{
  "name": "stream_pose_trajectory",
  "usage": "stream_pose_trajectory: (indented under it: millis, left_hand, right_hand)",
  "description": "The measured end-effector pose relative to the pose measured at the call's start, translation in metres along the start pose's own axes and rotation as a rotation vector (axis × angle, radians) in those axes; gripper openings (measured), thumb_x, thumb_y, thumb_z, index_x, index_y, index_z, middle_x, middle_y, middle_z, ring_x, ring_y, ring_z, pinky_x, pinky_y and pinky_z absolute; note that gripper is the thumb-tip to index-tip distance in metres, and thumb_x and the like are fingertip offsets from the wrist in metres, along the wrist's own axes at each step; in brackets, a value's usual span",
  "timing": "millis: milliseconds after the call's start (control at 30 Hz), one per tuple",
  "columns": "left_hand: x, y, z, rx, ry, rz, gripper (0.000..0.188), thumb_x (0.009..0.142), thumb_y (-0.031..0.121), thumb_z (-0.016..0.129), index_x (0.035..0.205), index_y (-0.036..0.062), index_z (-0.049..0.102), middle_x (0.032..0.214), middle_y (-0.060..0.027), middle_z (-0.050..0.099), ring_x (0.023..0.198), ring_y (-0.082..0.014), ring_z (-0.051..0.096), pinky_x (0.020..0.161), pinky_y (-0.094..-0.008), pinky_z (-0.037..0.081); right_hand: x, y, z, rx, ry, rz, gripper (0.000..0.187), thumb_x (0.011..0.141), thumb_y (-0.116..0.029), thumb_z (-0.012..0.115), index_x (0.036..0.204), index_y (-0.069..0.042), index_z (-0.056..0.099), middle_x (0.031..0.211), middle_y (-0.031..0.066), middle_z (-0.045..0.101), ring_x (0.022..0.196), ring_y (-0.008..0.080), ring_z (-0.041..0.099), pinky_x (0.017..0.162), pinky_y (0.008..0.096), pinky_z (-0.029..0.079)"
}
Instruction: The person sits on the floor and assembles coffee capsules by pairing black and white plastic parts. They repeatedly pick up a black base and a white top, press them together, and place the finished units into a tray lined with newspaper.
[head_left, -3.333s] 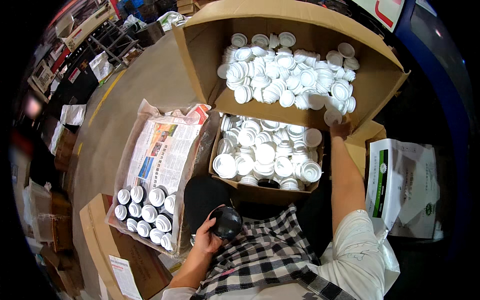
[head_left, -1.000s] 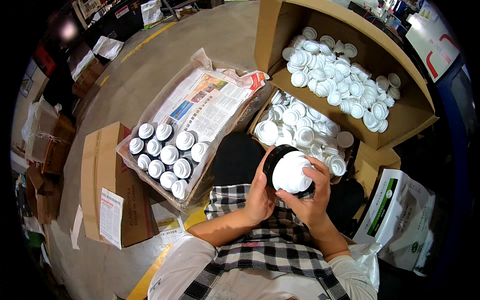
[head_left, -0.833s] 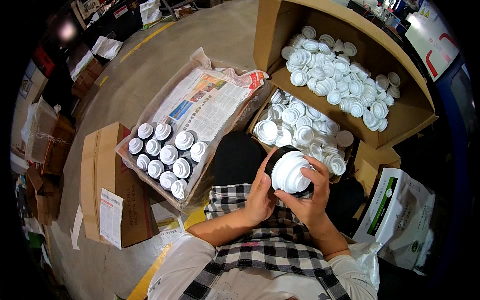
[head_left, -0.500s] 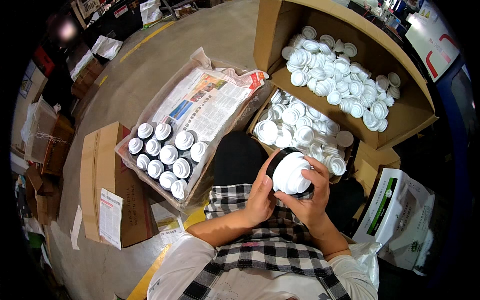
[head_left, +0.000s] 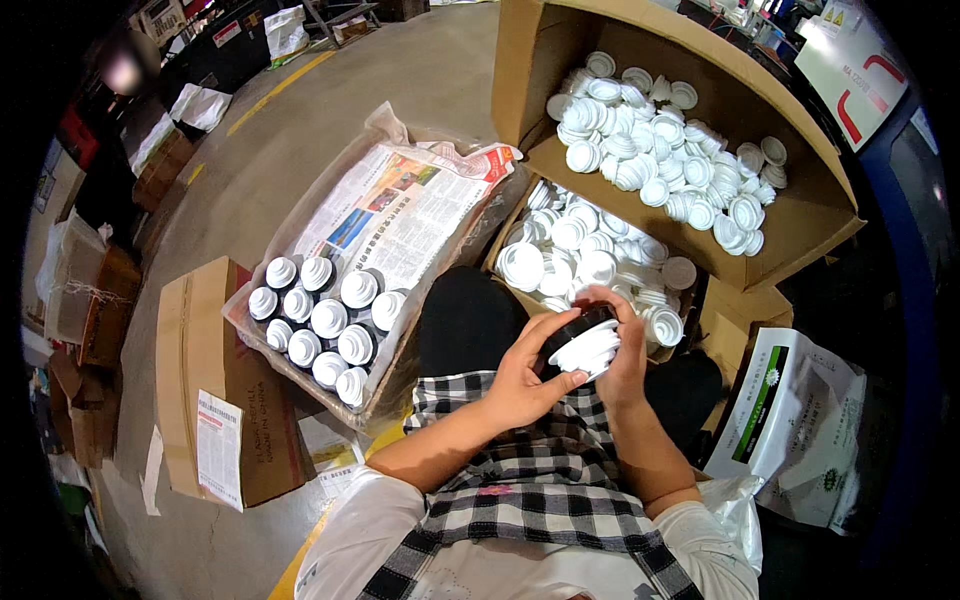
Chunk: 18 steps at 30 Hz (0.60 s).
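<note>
Both hands hold one stepped white cap with a black ring (head_left: 588,350) above my lap. My left hand (head_left: 526,375) grips its left side, thumb on the white steps and fingers at the black band. My right hand (head_left: 627,350) wraps its right side. The white steps face down toward me and the black part tilts away. Left of my knees, a lined carton (head_left: 460,245) holds newspaper (head_left: 400,205) and several upright white caps with black bases (head_left: 328,318). Just beyond my hands, a smaller box holds loose white stepped parts (head_left: 570,232).
A large cardboard box (head_left: 810,170) tipped toward me, with a heap of white parts (head_left: 690,160), stands at the far right. A closed carton (head_left: 200,350) is on the floor at left. At right lies a white printed bag (head_left: 800,430).
My hands have turned the cap so that its white steps point downward and more of the black side shows. The right fingers have moved up around its far side. The view has shifted slightly.
</note>
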<state>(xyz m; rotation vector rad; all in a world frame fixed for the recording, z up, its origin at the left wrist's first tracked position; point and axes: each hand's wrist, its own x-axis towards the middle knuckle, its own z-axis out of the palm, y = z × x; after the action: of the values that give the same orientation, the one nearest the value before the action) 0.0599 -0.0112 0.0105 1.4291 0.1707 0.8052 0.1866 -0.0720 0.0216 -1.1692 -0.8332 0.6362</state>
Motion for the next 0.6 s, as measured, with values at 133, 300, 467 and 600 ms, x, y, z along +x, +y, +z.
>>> stream_pose_trajectory:
  millis: [133, 300, 467, 600]
  left_hand:
    - [-0.004, -0.021, 0.015, 0.107, 0.137, 0.112, 0.059, 0.079, 0.005, 0.062, 0.129, -0.0005, 0.031, 0.112, -0.0109, 0.04, 0.107, -0.0191, 0.043, 0.092, -0.0305, 0.035]
    - [-0.006, -0.034, 0.016, 0.171, 0.161, 0.071, 0.056, 0.08, 0.006, 0.062, 0.127, -0.0008, 0.032, 0.112, -0.012, 0.04, 0.107, -0.0194, 0.043, 0.093, -0.0312, 0.034]
    - [0.007, -0.053, 0.004, 0.287, 0.263, 0.176, 0.047, 0.086, 0.032, 0.056, 0.118, 0.0006, 0.04, 0.112, -0.0128, 0.041, 0.105, -0.0198, 0.044, 0.091, -0.0309, 0.035]
    - [0.034, -0.039, 0.017, 0.186, 0.682, 0.32, 0.017, 0.084, 0.015, 0.056, 0.078, -0.0009, 0.053, 0.075, -0.0092, 0.051, 0.068, -0.0179, 0.05, 0.062, -0.0279, 0.04]
  right_hand:
    - [0.005, 0.012, 0.001, -0.024, 0.138, 0.03, 0.047, 0.095, -0.04, 0.029, 0.091, -0.002, 0.056, 0.076, 0.0043, 0.055, 0.066, 0.0098, 0.05, 0.06, 0.0235, 0.04]
    - [0.006, 0.035, -0.004, 0.058, 0.198, 0.1, 0.043, 0.095, -0.037, 0.03, 0.087, -0.002, 0.055, 0.073, 0.0044, 0.053, 0.065, 0.0111, 0.048, 0.061, 0.0239, 0.039]
    - [0.006, 0.064, 0.005, -0.002, 0.281, -0.073, 0.037, 0.094, -0.033, 0.033, 0.088, -0.001, 0.05, 0.079, 0.0067, 0.052, 0.072, 0.0136, 0.049, 0.066, 0.0265, 0.04]
    - [0.01, 0.033, 0.032, -0.184, 0.262, -0.326, 0.036, 0.094, -0.033, 0.033, 0.086, -0.002, 0.047, 0.075, 0.006, 0.049, 0.065, 0.0124, 0.046, 0.058, 0.0275, 0.038]
